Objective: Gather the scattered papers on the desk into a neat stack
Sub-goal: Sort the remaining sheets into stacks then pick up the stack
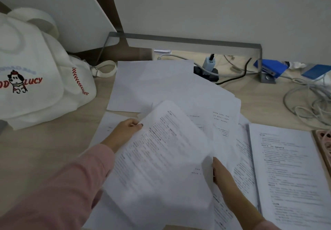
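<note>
Sheets (161, 158), printed, several, lifted as a loose bundle above the table (44, 149), tilted and curling at the upper edge; not yet squared. Held between both hands: left hand (125, 131) closed on the bundle's upper left edge, thumb on top; right hand (222, 174) at the lower right edge, fingers behind the paper, so how tightly it grips cannot be told.

Step in hand, by judgement: collecting, roughly midway. Loose papers (152, 84) remain fanned on the table beyond and beneath the bundle, some blank, some printed, overlapping at odd angles.

Next move likely calls for laying the bundle on those papers or sweeping them under it, then tapping the edges level.

Booklet (286, 167), open, lies just right of the right hand, partly overlapped by sheets. Bag (35, 68), white, stands left, apart. Cables (308, 101) and stapler (270, 68) at the far right, behind.
</note>
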Action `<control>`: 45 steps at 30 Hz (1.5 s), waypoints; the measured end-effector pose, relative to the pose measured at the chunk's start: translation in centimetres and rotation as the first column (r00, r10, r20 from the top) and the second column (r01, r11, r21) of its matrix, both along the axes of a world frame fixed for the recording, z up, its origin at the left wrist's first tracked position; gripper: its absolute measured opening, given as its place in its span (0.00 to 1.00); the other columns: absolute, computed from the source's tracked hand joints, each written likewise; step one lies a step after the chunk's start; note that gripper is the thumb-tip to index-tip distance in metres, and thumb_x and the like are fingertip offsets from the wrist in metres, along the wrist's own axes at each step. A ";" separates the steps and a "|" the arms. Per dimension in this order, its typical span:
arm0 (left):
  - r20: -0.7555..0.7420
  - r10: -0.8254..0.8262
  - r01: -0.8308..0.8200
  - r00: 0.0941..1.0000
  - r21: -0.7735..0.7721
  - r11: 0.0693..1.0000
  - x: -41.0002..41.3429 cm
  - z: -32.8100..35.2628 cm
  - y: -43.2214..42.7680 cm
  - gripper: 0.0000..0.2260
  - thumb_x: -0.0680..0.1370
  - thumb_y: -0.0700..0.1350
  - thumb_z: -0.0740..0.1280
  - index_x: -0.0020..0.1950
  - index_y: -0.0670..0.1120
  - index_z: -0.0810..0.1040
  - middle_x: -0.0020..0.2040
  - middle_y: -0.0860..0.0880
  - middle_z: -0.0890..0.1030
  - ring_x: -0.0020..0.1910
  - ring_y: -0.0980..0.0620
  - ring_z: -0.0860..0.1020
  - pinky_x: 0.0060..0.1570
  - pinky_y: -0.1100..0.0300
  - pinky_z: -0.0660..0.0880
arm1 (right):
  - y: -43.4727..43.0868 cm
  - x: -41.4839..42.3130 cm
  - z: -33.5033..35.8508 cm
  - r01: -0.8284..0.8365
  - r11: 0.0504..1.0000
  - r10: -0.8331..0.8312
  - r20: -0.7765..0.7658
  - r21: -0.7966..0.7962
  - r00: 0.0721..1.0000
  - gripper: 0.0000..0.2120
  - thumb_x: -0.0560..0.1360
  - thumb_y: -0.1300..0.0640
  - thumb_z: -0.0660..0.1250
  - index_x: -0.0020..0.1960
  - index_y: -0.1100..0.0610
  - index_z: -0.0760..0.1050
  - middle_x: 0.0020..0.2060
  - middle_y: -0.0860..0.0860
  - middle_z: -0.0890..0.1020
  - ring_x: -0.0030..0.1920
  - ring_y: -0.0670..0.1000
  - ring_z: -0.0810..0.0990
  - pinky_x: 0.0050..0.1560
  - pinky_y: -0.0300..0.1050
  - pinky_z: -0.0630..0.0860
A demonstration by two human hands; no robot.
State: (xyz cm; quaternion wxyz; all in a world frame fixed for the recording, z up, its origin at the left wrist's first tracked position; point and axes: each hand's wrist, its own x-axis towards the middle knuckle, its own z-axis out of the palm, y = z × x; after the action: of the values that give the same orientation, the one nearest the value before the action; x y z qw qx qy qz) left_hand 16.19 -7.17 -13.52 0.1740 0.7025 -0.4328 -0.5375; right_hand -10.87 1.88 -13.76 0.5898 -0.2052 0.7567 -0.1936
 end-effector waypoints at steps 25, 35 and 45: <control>0.555 0.275 -0.289 0.785 -0.064 0.955 6.3 -2.9 16.2 0.48 0.65 0.56 0.74 0.75 0.45 0.50 0.76 0.43 0.54 0.75 0.43 0.52 0.72 0.49 0.52 | 2.4 -1.4 0.8 0.009 0.986 -0.020 -0.060 -0.168 0.998 0.09 0.76 0.66 0.59 0.47 0.57 0.77 0.41 0.53 0.79 0.43 0.56 0.77 0.59 0.57 0.72; 0.582 0.217 -0.271 0.784 0.007 0.963 8.9 -1.6 13.0 0.41 0.62 0.53 0.78 0.68 0.43 0.62 0.67 0.40 0.63 0.68 0.41 0.60 0.65 0.49 0.62 | 2.5 -2.2 -1.1 -0.061 0.981 0.040 -0.114 -0.182 0.993 0.08 0.75 0.64 0.60 0.45 0.56 0.76 0.53 0.63 0.79 0.49 0.59 0.76 0.56 0.55 0.73; 0.189 0.650 -0.596 0.736 -0.273 0.755 6.0 -1.2 14.4 0.36 0.74 0.37 0.65 0.75 0.52 0.50 0.60 0.47 0.73 0.55 0.42 0.75 0.58 0.48 0.70 | 2.2 -3.2 -2.7 -0.111 0.976 0.079 -0.173 -0.186 0.982 0.05 0.75 0.62 0.61 0.47 0.61 0.75 0.49 0.62 0.79 0.47 0.61 0.76 0.49 0.52 0.72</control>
State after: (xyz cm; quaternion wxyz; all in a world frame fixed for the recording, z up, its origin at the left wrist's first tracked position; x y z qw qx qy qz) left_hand 22.23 7.22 -14.71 0.3508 0.8533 -0.2413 -0.3009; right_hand -14.07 4.08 -16.48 0.5109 -0.3133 0.7696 -0.2204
